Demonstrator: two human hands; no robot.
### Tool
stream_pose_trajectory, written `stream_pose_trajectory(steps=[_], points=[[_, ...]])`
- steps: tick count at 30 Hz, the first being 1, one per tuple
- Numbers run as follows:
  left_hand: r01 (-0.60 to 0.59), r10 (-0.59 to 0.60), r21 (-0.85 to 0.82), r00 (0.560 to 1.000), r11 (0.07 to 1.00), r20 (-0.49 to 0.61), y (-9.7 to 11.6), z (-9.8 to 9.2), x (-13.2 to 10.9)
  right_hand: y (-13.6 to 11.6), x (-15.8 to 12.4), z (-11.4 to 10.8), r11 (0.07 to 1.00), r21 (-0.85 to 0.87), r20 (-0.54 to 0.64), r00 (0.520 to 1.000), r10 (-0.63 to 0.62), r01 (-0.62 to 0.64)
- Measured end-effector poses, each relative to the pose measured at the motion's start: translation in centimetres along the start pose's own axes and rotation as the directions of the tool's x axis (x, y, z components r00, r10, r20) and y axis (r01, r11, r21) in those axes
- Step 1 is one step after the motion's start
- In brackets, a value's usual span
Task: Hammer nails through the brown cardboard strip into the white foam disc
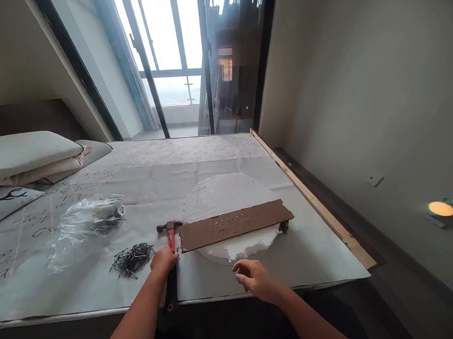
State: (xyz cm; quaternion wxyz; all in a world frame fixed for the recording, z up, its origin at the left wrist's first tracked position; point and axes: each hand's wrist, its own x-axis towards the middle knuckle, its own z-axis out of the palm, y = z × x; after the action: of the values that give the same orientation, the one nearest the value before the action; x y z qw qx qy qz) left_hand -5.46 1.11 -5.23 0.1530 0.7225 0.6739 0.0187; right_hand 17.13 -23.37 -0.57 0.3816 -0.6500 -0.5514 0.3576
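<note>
The hammer (pixel 170 253) lies under the left hand (pixel 163 259), handle inside its grip.

Two bare forearms come in from the near edge, with no sleeves, watch, rings or gloves on them. The left hand (pixel 164 259) and right hand (pixel 255 278) are bare too, fingernails short and unpainted.

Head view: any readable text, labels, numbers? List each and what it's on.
"G": large dark letter on the printed sheet covering the table, left of the plastic bag.
"A": bottom-left edge of the same sheet.
Other letters scattered over the sheet: too faint or skewed to read.
Hammer under the left hand: no legible brand.
Brown board: rows of nail dots, no text.
Right hand: holds nothing lettered.
</note>
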Motion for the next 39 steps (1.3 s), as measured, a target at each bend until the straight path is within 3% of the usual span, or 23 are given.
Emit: stream_pose_trajectory(steps=[3, 5, 7, 9, 11, 14, 20, 26, 39], points=[[-0.070, 0.070, 0.132, 0.998, 0.989, 0.006, 1.2, -1.6, -0.7, 0.7, 2.9, -4.1, 0.992, -0.108, -0.242, 0.970, 0.030, -0.058], [-0.137, 0.147, 0.098, 0.984, 0.986, -0.102, 2.3, -2.6, -1.3, 2.3, 5.0, -7.3, 0.974, -0.140, -0.444, 0.890, 0.099, -0.178], [-0.189, 0.187, -0.002, 0.972, 0.982, -0.141, 3.5, -3.1, -2.1, 4.3, 6.7, -10.3, 0.940, -0.123, -0.599, 0.779, 0.186, -0.319], [-0.207, 0.197, -0.104, 0.976, 0.973, -0.097, 4.3, -3.1, -2.7, 6.3, 7.7, -12.6, 0.897, -0.075, -0.667, 0.691, 0.279, -0.435], [-0.210, 0.201, -0.166, 0.977, 0.963, -0.075, 4.8, -2.8, -2.9, 7.9, 8.1, -14.1, 0.868, -0.032, -0.663, 0.661, 0.352, -0.495], [-0.210, 0.189, -0.199, 0.975, 0.957, -0.119, 4.8, -2.5, -2.5, 9.1, 7.6, -14.7, 0.859, -0.032, -0.645, 0.667, 0.372, -0.511], [-0.247, 0.211, -0.209, 0.961, 0.946, -0.179, 4.3, -2.4, -1.6, 9.3, 5.5, -14.1, 0.847, -0.107, -0.625, 0.698, 0.350, -0.521], [-0.199, 0.171, -0.264, 0.977, 0.944, -0.125, 4.3, -2.1, -1.2, 9.1, 4.7, -13.7, 0.814, -0.156, -0.577, 0.721, 0.384, -0.559], [-0.132, 0.086, -0.477, 0.989, 0.869, -0.118, 4.8, -2.2, 0.3, 7.5, 0.9, -13.6, 0.754, -0.242, -0.470, 0.754, 0.460, -0.611]])
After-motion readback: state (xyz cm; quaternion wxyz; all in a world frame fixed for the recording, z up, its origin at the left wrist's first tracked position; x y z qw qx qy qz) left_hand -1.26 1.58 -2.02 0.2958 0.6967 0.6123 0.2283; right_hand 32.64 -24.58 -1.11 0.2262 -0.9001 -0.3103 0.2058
